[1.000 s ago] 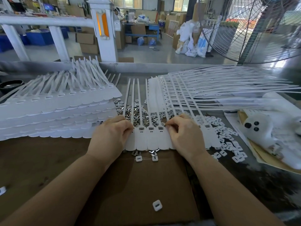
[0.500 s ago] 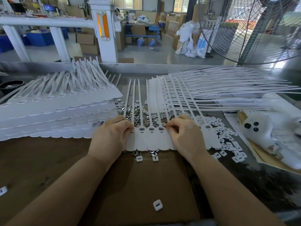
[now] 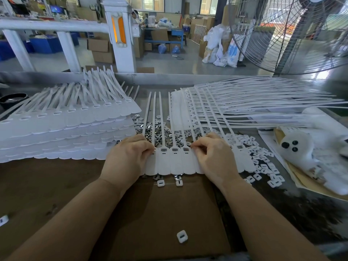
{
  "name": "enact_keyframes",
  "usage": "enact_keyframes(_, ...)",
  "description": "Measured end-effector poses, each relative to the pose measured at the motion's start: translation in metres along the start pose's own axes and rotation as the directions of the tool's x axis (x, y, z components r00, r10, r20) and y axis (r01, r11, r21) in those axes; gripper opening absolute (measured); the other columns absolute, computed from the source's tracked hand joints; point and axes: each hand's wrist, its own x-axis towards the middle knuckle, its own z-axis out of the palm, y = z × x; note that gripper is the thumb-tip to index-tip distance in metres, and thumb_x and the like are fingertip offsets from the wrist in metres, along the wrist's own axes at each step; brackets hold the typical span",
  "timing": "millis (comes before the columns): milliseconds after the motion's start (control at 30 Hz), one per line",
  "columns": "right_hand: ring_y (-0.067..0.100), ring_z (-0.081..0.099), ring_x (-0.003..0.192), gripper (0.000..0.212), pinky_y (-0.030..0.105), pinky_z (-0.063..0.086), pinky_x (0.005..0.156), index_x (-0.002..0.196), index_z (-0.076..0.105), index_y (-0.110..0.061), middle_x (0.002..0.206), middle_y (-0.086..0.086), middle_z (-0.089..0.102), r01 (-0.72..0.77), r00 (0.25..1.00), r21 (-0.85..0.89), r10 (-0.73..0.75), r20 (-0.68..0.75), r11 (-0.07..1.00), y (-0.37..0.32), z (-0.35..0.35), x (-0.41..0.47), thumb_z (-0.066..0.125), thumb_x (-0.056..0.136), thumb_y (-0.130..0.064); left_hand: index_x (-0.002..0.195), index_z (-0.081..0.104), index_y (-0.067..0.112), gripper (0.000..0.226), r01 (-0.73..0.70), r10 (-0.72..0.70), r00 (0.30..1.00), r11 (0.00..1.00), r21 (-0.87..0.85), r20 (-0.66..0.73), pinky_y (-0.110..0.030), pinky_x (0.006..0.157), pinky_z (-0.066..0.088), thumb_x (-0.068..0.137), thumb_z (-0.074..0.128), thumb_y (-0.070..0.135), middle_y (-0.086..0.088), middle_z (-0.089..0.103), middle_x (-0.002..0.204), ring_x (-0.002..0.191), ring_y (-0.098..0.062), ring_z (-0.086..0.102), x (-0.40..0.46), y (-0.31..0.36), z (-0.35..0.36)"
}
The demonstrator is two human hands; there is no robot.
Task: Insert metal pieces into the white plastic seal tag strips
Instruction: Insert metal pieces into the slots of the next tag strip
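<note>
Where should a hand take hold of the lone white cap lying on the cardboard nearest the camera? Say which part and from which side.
Take the lone white cap by two opposite outer edges, coming straight down from above. It lies flat, slot up, alone on the cardboard, so nothing crowds its sides. It looks thin, so a fingertip pinch probably suits better than a full grasp.
</note>
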Motion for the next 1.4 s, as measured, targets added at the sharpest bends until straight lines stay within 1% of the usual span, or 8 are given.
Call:
enact_keyframes(133,0.006,0.046,0.083,0.013,0.006,0.031,0.067,0.094,0.073,-0.013,0.087,-0.008,0.051,-0.002,1.0,0.005,0.002,-0.003,1.0,0.0,0.0006,0.0001,0.061,0.088,-0.015,0.089,0.075,0.012,0.014,0.014,-0.014,1.0,1.0,-0.008,0.01,-0.026,0.077,0.041,0.088,0.061,0.012,0.001,0.066,0.093,0.089,-0.021,0.06,0.0006,-0.003,0.0009)
enact_keyframes(300,0.006,0.047,0.082,0.013,0.01,0.031,0.073,0.093,0.073,-0.014,0.087,-0.008,0.052,-0.003,1.0,0.001,0.003,-0.012,1.0,0.0003,0.001,-0.0003,0.061,0.088,-0.016,0.091,0.076,0.013,0.013,0.011,-0.011,1.0,1.0,-0.019,0.015,-0.022,0.078,0.04,0.087,0.063,0.012,0.003,0.067,0.093,0.089,-0.019,0.06,0.0008,-0.0059,0.0017)
enact_keyframes(500,0.006,0.047,0.083,0.013,0.009,0.03,0.073,0.094,0.073,-0.013,0.087,-0.008,0.052,0.006,1.0,-0.002,-0.006,-0.011,1.0,0.0007,0.001,-0.0006,0.062,0.088,-0.016,0.09,0.075,0.015,0.011,0.036,-0.036,0.999,0.999,0.001,-0.023,-0.016,0.07,0.037,0.086,0.065,0.016,0.006,0.067,0.091,0.082,-0.014,0.061,0.0004,-0.0064,0.0022)
enact_keyframes(667,0.006,0.047,0.084,0.013,0.008,0.029,0.072,0.093,0.073,-0.013,0.087,-0.008,0.051,0.011,1.0,-0.006,-0.011,-0.013,1.0,0.0004,0.0008,0.0002,0.062,0.088,-0.016,0.087,0.075,0.012,0.009,-0.018,0.018,1.0,0.999,0.04,-0.016,-0.02,0.068,0.039,0.084,0.067,0.012,0.002,0.068,0.089,0.079,-0.02,0.064,0.0004,-0.005,0.0012)
enact_keyframes(833,0.007,0.049,0.084,0.013,0.01,0.032,0.073,0.094,0.073,-0.013,0.087,-0.008,0.053,0.009,1.0,-0.002,-0.009,-0.008,1.0,0.0005,0.0002,-0.0003,0.062,0.088,-0.016,0.089,0.074,0.014,0.01,0.001,0.0,1.0,1.0,0.03,-0.03,-0.023,0.068,0.043,0.086,0.065,0.015,0.004,0.067,0.091,0.08,-0.018,0.062,0.0007,-0.0053,0.0023)
enact_keyframes(1000,0.008,0.05,0.084,0.013,0.012,0.033,0.074,0.093,0.073,-0.013,0.087,-0.007,0.053,0.004,1.0,-0.001,-0.004,-0.006,1.0,0.0006,0.0004,-0.0006,0.062,0.088,-0.016,0.089,0.069,0.008,0.008,-0.012,0.014,0.998,0.999,0.038,-0.059,-0.033,0.066,0.047,0.088,0.062,0.01,-0.002,0.066,0.09,0.078,-0.025,0.062,0.0013,-0.0049,0.0042)
enact_keyframes(1200,0.008,0.05,0.085,0.013,0.012,0.034,0.074,0.095,0.073,-0.013,0.088,-0.007,0.053,-0.001,1.0,-0.003,0.001,-0.001,1.0,0.0004,-0.0002,-0.0008,0.061,0.088,-0.017,0.085,0.069,0.008,0.005,-0.071,0.074,0.997,0.991,0.111,-0.02,-0.032,0.062,0.046,0.085,0.064,0.008,-0.004,0.066,0.086,0.073,-0.027,0.061,0.0016,-0.0033,0.0039)
enact_keyframes(1400,0.008,0.049,0.084,0.014,0.01,0.03,0.071,0.094,0.073,-0.013,0.089,-0.005,0.055,-0.008,1.0,-0.003,0.008,0.003,1.0,0.0004,-0.0002,-0.0013,0.061,0.088,-0.017,0.088,0.073,0.014,0.013,-0.029,0.03,1.0,0.996,0.087,-0.005,-0.024,0.071,0.039,0.088,0.06,0.014,0.004,0.065,0.091,0.084,-0.02,0.059,0.0009,-0.0045,0.0044)
